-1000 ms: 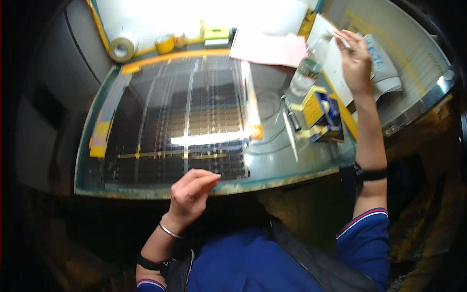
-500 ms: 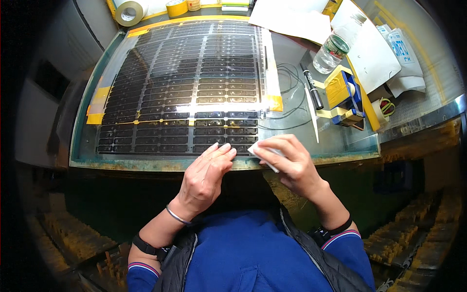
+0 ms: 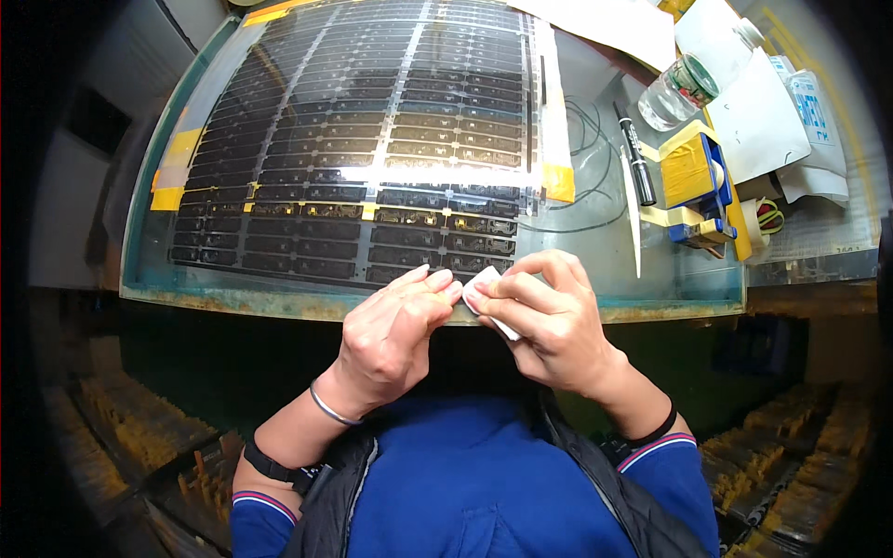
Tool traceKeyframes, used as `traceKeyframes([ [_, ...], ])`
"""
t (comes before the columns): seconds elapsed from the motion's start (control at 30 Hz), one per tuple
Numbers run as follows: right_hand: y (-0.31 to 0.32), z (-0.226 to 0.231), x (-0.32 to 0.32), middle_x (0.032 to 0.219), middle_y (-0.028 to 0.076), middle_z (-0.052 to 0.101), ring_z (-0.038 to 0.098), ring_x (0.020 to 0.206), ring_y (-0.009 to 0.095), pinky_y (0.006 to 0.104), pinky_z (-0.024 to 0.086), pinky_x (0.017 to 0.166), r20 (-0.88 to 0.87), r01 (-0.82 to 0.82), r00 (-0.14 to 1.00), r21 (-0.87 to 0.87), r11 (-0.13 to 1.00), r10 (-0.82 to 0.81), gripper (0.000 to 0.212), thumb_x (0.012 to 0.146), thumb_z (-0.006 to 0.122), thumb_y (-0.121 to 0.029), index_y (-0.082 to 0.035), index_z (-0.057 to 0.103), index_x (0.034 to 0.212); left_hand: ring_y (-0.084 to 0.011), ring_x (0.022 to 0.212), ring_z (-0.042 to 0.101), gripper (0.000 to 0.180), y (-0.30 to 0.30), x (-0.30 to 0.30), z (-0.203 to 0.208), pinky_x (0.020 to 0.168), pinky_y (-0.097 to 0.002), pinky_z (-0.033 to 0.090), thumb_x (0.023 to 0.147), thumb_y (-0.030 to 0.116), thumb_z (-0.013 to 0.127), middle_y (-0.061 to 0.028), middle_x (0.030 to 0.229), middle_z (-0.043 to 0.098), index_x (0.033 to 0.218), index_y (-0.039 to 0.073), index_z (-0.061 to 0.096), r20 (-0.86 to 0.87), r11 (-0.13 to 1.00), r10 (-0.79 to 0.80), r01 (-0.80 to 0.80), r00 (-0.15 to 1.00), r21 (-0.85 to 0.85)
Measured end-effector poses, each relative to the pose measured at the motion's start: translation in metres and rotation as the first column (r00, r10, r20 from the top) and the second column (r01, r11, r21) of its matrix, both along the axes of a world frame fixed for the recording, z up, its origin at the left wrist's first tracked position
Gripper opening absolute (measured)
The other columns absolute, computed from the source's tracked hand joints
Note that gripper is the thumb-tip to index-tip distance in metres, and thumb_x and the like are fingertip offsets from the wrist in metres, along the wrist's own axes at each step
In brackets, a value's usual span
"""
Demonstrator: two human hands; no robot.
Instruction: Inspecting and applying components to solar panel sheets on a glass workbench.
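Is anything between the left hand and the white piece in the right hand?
Nothing visible: the left hand is close beside the white piece pinched in the right hand; whether they touch is unclear.

White glare streaks the dark sheet [image 3: 321,144], while the curved rim sinks into blackness.

The dark gridded sheet [image 3: 326,149] is glossy, the bracelet [image 3: 326,407] shiny metal.

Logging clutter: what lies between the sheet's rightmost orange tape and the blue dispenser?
In the head view: thin wires, a white stick and a black marker.
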State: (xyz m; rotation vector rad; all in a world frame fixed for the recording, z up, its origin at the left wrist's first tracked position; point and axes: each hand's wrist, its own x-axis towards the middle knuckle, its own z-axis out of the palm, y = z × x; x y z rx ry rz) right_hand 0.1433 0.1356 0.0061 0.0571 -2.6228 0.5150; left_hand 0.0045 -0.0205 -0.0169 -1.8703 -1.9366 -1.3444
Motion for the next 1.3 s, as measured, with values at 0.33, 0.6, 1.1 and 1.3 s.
traceKeyframes([
  [0.33,-0.001,0.001,0.003,0.092,-0.002,0.064,0.056,0.092,0.022,0.0382,0.040,0.085,0.014,-0.034,0.999,-0.068,0.997,0.035,0.026,0.072,0.070,-0.012,-0.013,0.069,0.098,-0.0275,0.095,0.069,0.008,0.000,0.000,0.000,0.089,-0.0426,0.055,0.086,-0.005,0.059,-0.0110,0.094,0.071,0.091,0.001,0.057,0.011,1.000,0.012,-0.012,1.000,0.000],
  [0.6,0.005,0.006,0.023,0.083,0.001,0.062,0.054,0.083,0.025,0.0385,0.040,0.082,0.030,0.075,0.997,-0.046,0.996,-0.074,0.020,0.070,0.074,-0.011,-0.012,0.072,0.090,-0.0285,0.095,0.069,0.009,-0.002,-0.001,-0.001,0.088,-0.0425,0.055,0.085,-0.007,0.058,-0.0116,0.093,0.071,0.090,0.001,0.057,0.008,1.000,0.009,-0.009,1.000,0.000],
  [1.1,-0.009,-0.002,0.006,0.085,0.002,0.059,0.053,0.085,0.024,0.0395,0.040,0.085,-0.067,0.141,0.988,-0.005,0.990,-0.141,0.016,0.076,0.066,-0.009,-0.009,0.066,0.092,-0.0285,0.095,0.069,0.008,-0.001,0.002,0.002,0.089,-0.0422,0.054,0.086,-0.006,0.058,-0.0114,0.093,0.071,0.091,0.000,0.057,-0.008,1.000,0.005,-0.004,1.000,0.024],
  [1.3,-0.001,0.005,0.022,0.085,0.001,0.060,0.053,0.084,0.024,0.0415,0.040,0.088,0.002,0.127,0.992,0.050,0.991,-0.127,0.015,0.073,0.067,-0.008,-0.010,0.065,0.088,-0.0282,0.095,0.069,0.009,-0.002,0.002,-0.003,0.089,-0.0421,0.054,0.086,-0.006,0.058,-0.0114,0.092,0.072,0.091,0.001,0.056,-0.013,0.999,0.047,-0.047,0.999,0.013],
])
